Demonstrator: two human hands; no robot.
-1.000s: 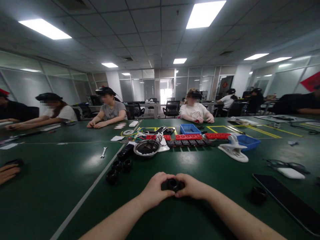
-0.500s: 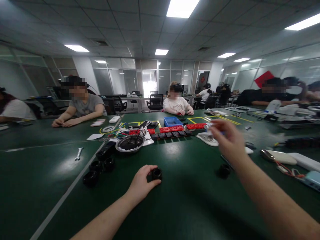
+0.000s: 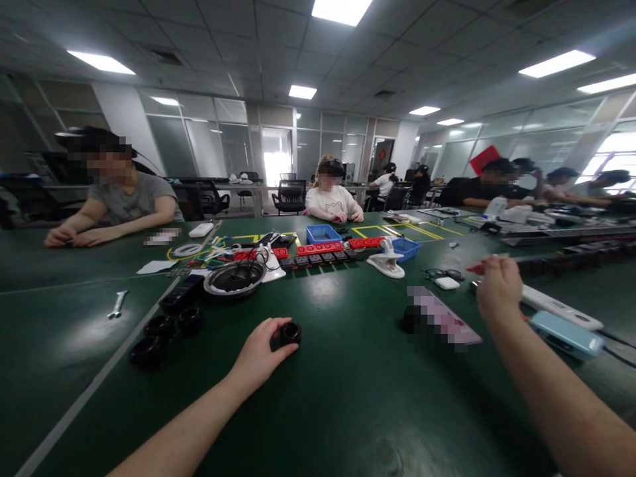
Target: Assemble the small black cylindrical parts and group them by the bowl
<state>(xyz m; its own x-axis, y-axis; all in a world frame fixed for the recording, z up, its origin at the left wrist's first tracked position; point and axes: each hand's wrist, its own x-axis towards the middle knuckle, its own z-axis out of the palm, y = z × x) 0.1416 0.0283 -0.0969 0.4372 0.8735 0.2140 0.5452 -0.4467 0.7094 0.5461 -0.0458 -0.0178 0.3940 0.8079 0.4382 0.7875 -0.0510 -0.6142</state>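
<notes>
My left hand [image 3: 261, 351] is closed around a black ring-shaped part [image 3: 291, 332] with a round hole on top, which stands on the green table [image 3: 318, 411]. At the right, my right hand [image 3: 501, 291] is raised above the table with its fingers pinched. A short piece of orange cord [image 3: 476, 268] sticks out to the left of those fingers; the rest of it is hidden. Under this hand lies a pale object, mostly covered. Close by are a light blue power bank [image 3: 566, 333] and a white power strip [image 3: 561, 308].
Several black ring-shaped parts [image 3: 148, 351] stand at the left, near a wrench [image 3: 118, 305]. A metal bowl [image 3: 234, 278], red sockets [image 3: 320, 248], a blue bin [image 3: 322, 233] and a white clip base [image 3: 386, 264] lie further back. A phone [image 3: 447, 318] lies right of centre. Co-workers sit around.
My view has turned to the right. My right hand has moved from above the white clip base over to the pale object and closed on the orange cord. My left hand keeps its hold.
</notes>
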